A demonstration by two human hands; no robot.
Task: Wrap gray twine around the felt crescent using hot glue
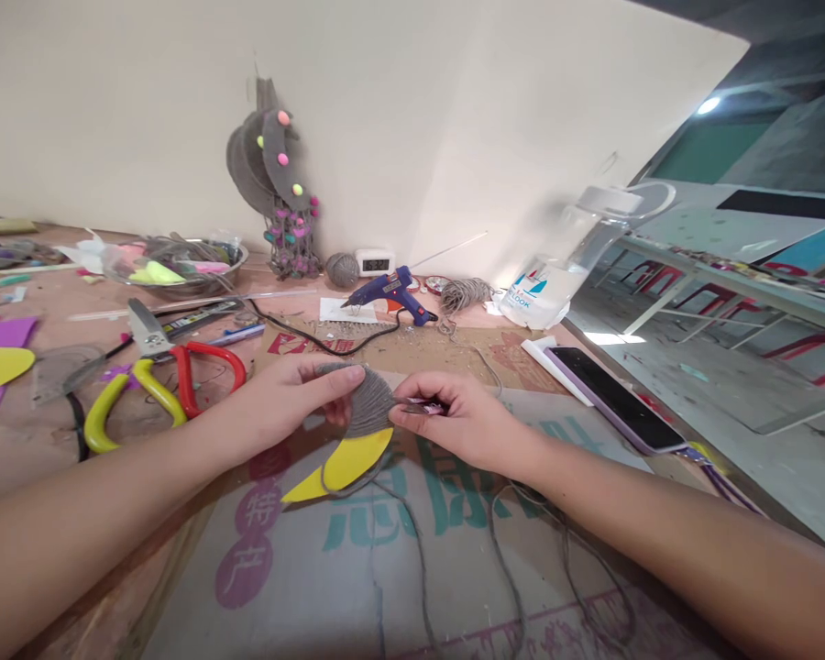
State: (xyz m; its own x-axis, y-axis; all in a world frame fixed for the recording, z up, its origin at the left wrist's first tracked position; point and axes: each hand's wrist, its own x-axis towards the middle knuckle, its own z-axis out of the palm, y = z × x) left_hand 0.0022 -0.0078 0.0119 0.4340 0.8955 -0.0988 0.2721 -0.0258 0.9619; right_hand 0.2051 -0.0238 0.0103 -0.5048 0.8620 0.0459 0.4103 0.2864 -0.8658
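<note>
My left hand (309, 394) pinches a crescent-shaped yellow cutout (354, 461) by its upper part, which is wrapped in close turns of grey yarn (369, 403). The lower part of the cutout is bare yellow and tapers to a point at the left. At the crescent's right edge, my right hand (464, 417) is closed on grey yarn, its thumb and finger pressed together. A small dark and pinkish thing also shows between those fingers, too small to make out. Loose yarn strands (419, 559) hang below both hands over the printed cardboard (302, 577).
Left lie yellow-handled pliers (103, 412), red-handled scissors (185, 376) and a filled metal bowl (179, 275). Behind are a blue glue gun (391, 291), yarn ball (342, 269), clock (375, 262) and decorated grey crescent ornament (275, 174). Right are a bottle (556, 266) and phone (611, 394).
</note>
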